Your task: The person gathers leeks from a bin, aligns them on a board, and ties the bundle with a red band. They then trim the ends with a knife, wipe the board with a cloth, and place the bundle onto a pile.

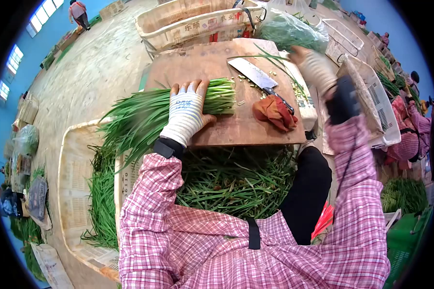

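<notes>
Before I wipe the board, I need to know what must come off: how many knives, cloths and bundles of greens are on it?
Knife: 1
Red cloth: 1
Bundle of greens, under the left hand: 1
Total: 3

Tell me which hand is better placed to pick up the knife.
Probably the right. The right hand, though motion-blurred, is nearer the handle of the knife, while the left hand is holding the green bundle. Whether the right is empty, I can't tell.

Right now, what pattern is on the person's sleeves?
Pink and white checks on both sleeves, clearest in the head view.
</notes>
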